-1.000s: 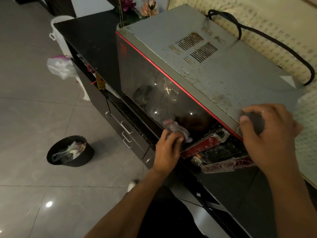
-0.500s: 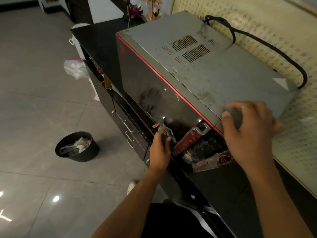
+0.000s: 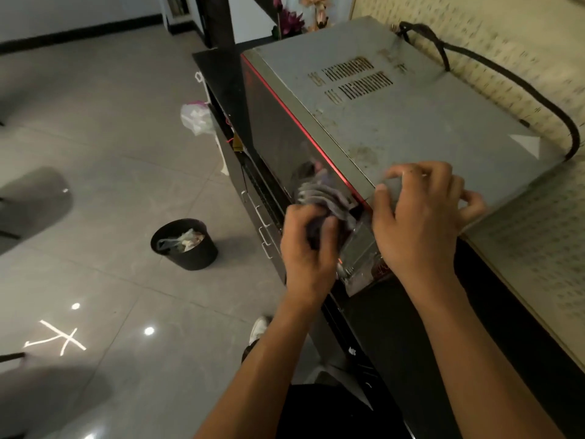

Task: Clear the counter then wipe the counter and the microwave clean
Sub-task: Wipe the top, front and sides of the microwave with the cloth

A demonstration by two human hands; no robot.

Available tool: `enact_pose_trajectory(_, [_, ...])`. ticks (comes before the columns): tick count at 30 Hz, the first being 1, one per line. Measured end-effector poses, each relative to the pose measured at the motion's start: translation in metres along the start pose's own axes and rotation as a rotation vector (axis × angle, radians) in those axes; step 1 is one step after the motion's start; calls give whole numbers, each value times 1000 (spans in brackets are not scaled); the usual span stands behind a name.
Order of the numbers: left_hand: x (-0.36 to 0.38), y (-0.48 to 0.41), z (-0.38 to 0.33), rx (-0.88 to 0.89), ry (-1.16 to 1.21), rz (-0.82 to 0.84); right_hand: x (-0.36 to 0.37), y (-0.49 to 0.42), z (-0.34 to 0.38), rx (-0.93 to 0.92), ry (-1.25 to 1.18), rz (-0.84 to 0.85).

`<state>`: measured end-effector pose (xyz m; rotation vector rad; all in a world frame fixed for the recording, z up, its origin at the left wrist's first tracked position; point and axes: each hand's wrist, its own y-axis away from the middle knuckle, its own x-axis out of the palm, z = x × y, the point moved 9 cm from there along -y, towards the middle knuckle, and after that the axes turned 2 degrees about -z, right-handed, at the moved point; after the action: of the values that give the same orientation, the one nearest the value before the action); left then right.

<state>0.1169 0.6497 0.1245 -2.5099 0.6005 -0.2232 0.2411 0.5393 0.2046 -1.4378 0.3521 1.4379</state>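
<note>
The left hand (image 3: 308, 245) clamps a bunched cloth (image 3: 323, 198) against the front of the microwave (image 3: 411, 115) to scrub it; the right hand (image 3: 414, 223) curls over its top edge, likely bracing it on the counter (image 3: 395, 312).

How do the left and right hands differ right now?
The left hand grips a grey cloth against the microwave door. The right hand rests on the microwave's top near corner; whether it holds anything is unclear. The left hand is lower, at the front face, and the right hand is up on top. Both have bent fingers at the microwave's near end.
</note>
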Motion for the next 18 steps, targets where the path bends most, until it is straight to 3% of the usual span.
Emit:
enact_pose_trajectory(2, [11, 6, -2, 29, -51, 18, -1, 0, 0, -3, 1, -8])
enact_pose_trajectory(5, [10, 36, 44, -188, -103, 24, -1, 0, -1, 2, -9, -13])
enact_pose_trajectory(11, [7, 124, 142, -681, -201, 197, 2, 0, -1, -6, 7, -14])
enact_pose_trajectory(16, [8, 125, 147, -745, -138, 110, 1, 0, -3, 10, -1, -52])
enact_pose_trajectory(18, [7, 103, 125, -644, -82, 58, 2, -1, -3, 20, -16, -54])
